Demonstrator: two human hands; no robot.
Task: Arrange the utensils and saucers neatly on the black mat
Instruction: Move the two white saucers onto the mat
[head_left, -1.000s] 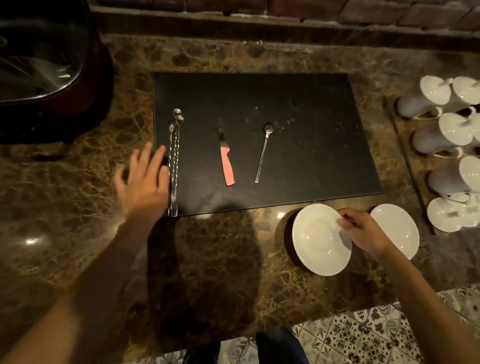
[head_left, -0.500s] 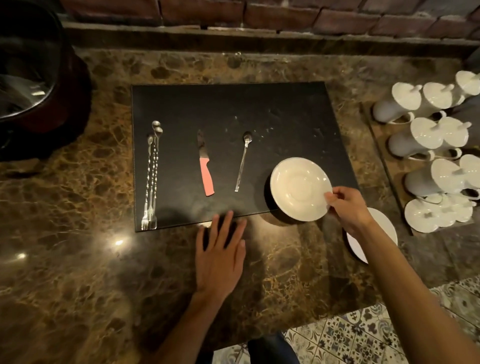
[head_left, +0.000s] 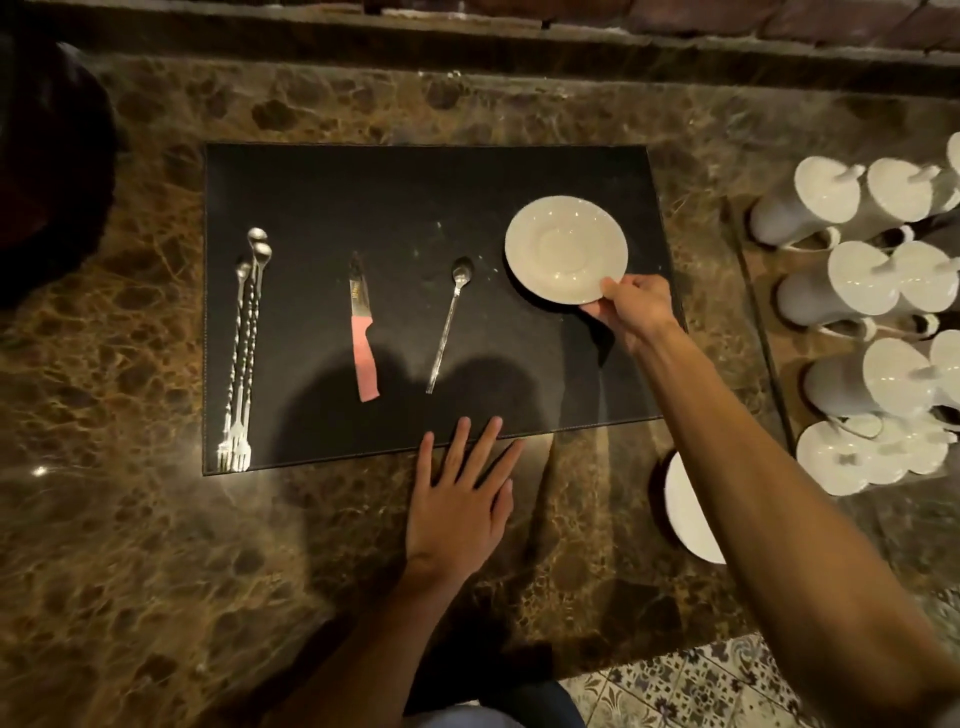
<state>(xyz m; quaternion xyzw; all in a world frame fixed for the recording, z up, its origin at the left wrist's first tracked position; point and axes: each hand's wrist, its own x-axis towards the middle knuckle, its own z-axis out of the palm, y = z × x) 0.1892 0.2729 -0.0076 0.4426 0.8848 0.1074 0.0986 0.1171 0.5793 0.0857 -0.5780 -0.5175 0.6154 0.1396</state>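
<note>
A black mat (head_left: 395, 192) lies on the marble counter. On its left side lie long twisted bar spoons (head_left: 245, 353), side by side. A pink-handled knife (head_left: 362, 340) and a small spoon (head_left: 449, 322) lie in the mat's middle. My right hand (head_left: 631, 309) grips the near rim of a white saucer (head_left: 565, 248) over the mat's right part; I cannot tell whether it touches the mat. My left hand (head_left: 460, 499) rests flat on the counter, fingers spread, fingertips at the mat's front edge. A second white saucer (head_left: 685, 512) sits on the counter, partly hidden by my right forearm.
Several white lidded pots (head_left: 862, 291) stand on a wooden tray (head_left: 748, 291) at the right. A dark rounded object (head_left: 47, 166) sits at the far left. A brick wall ledge (head_left: 467, 52) runs along the back. Patterned floor tiles (head_left: 717, 686) show below the counter's front edge.
My right hand lifted the saucer from the counter and carried it up onto the mat's right side. My left hand moved from beside the bar spoons to the mat's front edge.
</note>
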